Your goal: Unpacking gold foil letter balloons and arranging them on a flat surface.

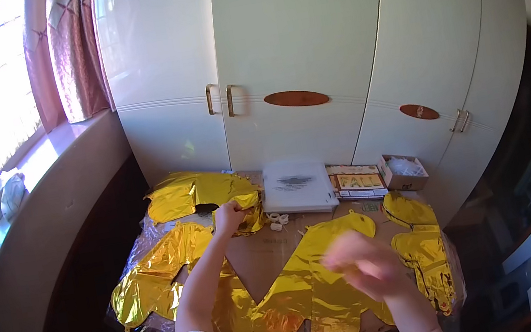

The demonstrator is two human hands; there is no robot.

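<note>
Flat gold foil balloons lie spread over a cardboard-topped table. My left hand (229,219) reaches to the far left, closed on the edge of a crumpled gold foil balloon (253,211). My right hand (363,263) hangs above a large flat foil balloon (319,262) at the middle right; motion smears its fingers, so I cannot tell whether it holds anything. Another foil balloon (148,282) lies by my left forearm. A narrower foil piece (425,255) lies along the right edge. Parts of the foil are hidden under my arms.
At the table's back stand a white box (297,187), a flat printed box (357,181) and a small open carton (404,172) with clear plastic inside. A coiled white cable (278,221) lies before the white box. Behind rises a pale wardrobe (299,28); a window sill (69,134) is at left.
</note>
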